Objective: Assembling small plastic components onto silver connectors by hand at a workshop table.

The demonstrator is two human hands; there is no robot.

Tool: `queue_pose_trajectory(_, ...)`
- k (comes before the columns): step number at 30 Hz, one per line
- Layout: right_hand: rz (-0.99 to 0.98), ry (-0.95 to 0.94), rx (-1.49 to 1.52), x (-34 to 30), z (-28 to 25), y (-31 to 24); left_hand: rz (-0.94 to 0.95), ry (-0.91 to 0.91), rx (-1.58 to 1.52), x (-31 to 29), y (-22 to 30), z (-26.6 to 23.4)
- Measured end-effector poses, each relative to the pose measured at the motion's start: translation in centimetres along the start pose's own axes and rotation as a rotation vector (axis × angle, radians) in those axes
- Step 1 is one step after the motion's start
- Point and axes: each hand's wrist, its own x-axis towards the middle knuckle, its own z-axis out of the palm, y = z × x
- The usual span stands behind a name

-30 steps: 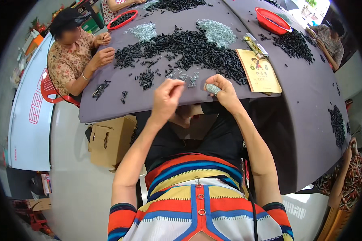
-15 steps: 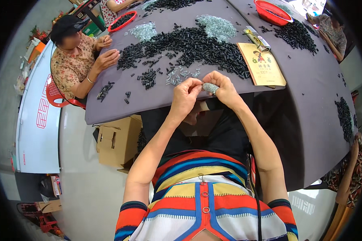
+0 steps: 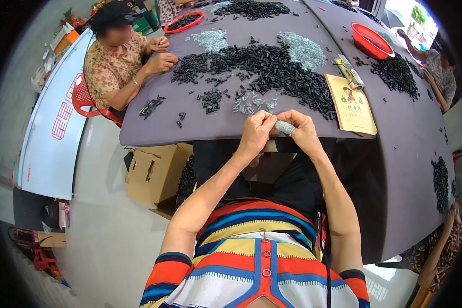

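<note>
Over the table's near edge, my left hand (image 3: 256, 134) and my right hand (image 3: 306, 134) meet at their fingertips. The left one pinches with thumb and forefinger; whatever is between them is too small to make out. Against my right fingers lies a grey, speckled, oblong thing (image 3: 284, 127), held in that hand; its kind is unclear. Just beyond my hands are loose small clear plastic pieces (image 3: 245, 105) and a small cluster of black plastic pieces (image 3: 210, 101). A wide heap of short black plastic pieces (image 3: 272, 66) stretches behind them.
Clear pieces form heaps (image 3: 303, 51) further back. To the right lie a yellow booklet (image 3: 350, 105) and a small packet (image 3: 349, 72). A red basket (image 3: 372, 42) and a red tray (image 3: 184, 23) stand farther off. A co-worker (image 3: 118, 61) sits left; below is a cardboard box (image 3: 156, 177).
The whole view has shifted, so the table and its heaps appear further right. My hands stay together at the fingertips, with the speckled thing still in the right one.
</note>
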Motion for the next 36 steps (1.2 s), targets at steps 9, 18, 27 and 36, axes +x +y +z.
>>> queue_pose_trajectory(9,-0.068,0.179,-0.223,-0.1,0.5,-0.2,0.119,0.054,0.281,-0.8,0.0,-2.8)
queue_pose_trajectory(18,0.01,0.156,0.101,0.6,-1.1,0.9,0.239,0.415,0.648,-2.3,-2.2,-12.4)
queue_pose_trajectory(27,-0.014,0.183,-0.072,0.4,-0.3,0.4,0.272,0.429,0.762,1.0,-2.8,-16.1)
queue_pose_trajectory(36,-0.003,0.188,-0.134,0.3,-0.2,0.4,0.167,0.343,0.945,4.1,-2.1,-14.6)
